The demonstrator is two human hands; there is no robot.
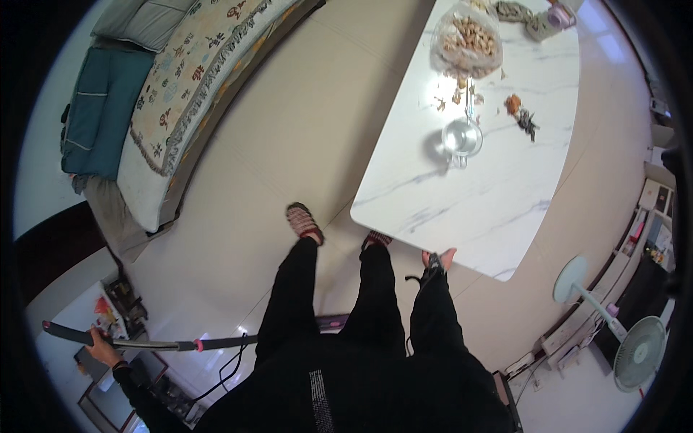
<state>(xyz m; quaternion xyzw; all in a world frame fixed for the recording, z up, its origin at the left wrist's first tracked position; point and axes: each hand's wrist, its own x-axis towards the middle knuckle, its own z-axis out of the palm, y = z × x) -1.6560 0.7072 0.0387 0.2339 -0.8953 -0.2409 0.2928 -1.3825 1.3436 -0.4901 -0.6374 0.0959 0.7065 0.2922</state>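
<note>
My left hand [103, 349], out at the lower left, is wrapped round a long floor-cleaner pole [155, 346]. This pole has a black grip, a metallic stretch and a pink ring, and it runs right toward my legs. Beyond them a dark purplish part [332, 322] shows low on the floor; its link to the pole is hidden. At the near edge of the white marbled table [411, 198] is my right hand [439, 258], its visible digits apart and nothing seen in it. A dark device with a strap [434, 265] sits at that wrist.
On the table stand a clear glass mug [462, 137] and a plastic bag of nuts [469, 40], with scattered shells [458, 94] and dark scraps [527, 124]. A cushioned couch [195, 79] lies left, a fan [639, 353] right. A black cord [229, 369] loops beneath the pole.
</note>
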